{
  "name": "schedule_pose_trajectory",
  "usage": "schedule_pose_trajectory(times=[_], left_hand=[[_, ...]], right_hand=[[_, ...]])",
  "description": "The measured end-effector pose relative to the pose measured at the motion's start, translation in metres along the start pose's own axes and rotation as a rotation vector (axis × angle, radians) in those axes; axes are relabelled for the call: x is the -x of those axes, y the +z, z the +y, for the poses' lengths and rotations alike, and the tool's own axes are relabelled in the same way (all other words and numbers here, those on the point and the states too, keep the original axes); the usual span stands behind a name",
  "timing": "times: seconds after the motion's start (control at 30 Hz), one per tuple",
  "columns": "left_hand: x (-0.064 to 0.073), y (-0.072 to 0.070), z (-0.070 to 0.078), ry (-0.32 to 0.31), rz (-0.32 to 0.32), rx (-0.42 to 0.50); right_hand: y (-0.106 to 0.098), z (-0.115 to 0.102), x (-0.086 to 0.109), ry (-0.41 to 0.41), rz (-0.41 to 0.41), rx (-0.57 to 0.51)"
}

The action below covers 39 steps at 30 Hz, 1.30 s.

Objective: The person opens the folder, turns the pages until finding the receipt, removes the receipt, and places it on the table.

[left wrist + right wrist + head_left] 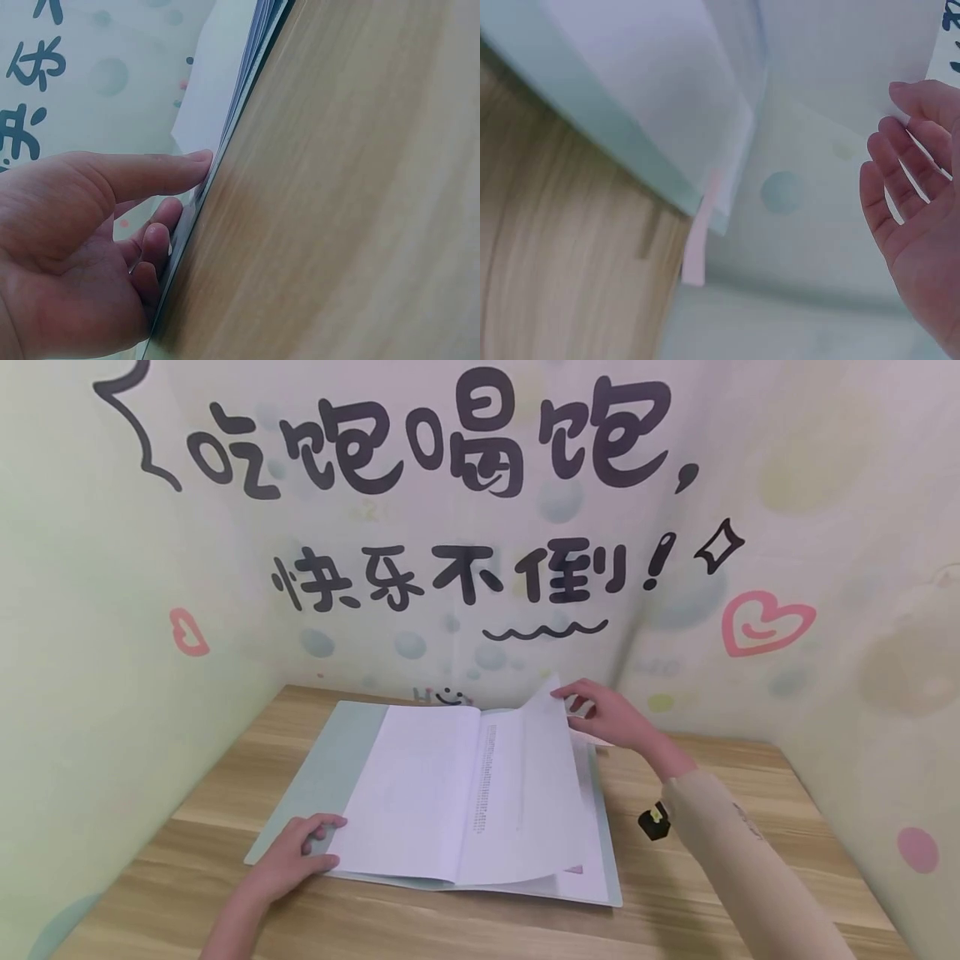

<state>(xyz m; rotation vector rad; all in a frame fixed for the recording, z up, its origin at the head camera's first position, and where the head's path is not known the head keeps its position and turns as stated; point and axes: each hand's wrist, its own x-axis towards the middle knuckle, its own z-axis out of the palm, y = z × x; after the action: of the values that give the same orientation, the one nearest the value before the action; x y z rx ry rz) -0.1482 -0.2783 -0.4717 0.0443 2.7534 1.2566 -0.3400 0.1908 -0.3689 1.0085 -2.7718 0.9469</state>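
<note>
An open book [408, 793] with a light blue-green cover [326, 760] lies on the wooden table. Its left page is blank; a column of small print shows near the fold on the right. My right hand [607, 714] pinches the upper outer corner of a lifted page [543, 793], which bends up off those below. The right wrist view shows this right hand [922, 180] with thumb and forefinger at the sheet. At the lower left, my left hand [288, 857] rests on the left page's outer edge. There, the left thumb [161, 172] touches the page edge, the other fingers loosely bent.
A pink strip [699, 244] sticks out at the book's far corner. Beside the right sleeve [738, 852] is a small black object [654, 824]. The wooden table [420, 927] meets a patterned wall covering [360, 643] with large dark lettering behind and at both sides.
</note>
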Motion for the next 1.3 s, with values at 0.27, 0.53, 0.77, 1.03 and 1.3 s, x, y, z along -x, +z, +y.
schedule_pose_trajectory(times=[0.27,0.53,0.77,1.03,1.3], left_hand=[[0.001,0.000,0.002,-0.017,0.008,0.007],[0.001,-0.001,0.000,0.003,0.021,0.009],[0.002,0.001,-0.002,-0.005,0.021,-0.001],[0.002,0.002,-0.001,-0.012,0.032,0.005],[0.003,0.001,-0.001,0.000,0.038,0.015]], right_hand=[[0.002,-0.028,-0.027,-0.013,0.006,0.009],[0.011,-0.055,-0.053,-0.015,-0.018,-0.020],[0.026,-0.074,-0.073,-0.039,-0.049,-0.048],[0.052,-0.094,-0.095,-0.024,-0.105,-0.078],[0.082,-0.115,-0.118,-0.049,-0.129,-0.115]])
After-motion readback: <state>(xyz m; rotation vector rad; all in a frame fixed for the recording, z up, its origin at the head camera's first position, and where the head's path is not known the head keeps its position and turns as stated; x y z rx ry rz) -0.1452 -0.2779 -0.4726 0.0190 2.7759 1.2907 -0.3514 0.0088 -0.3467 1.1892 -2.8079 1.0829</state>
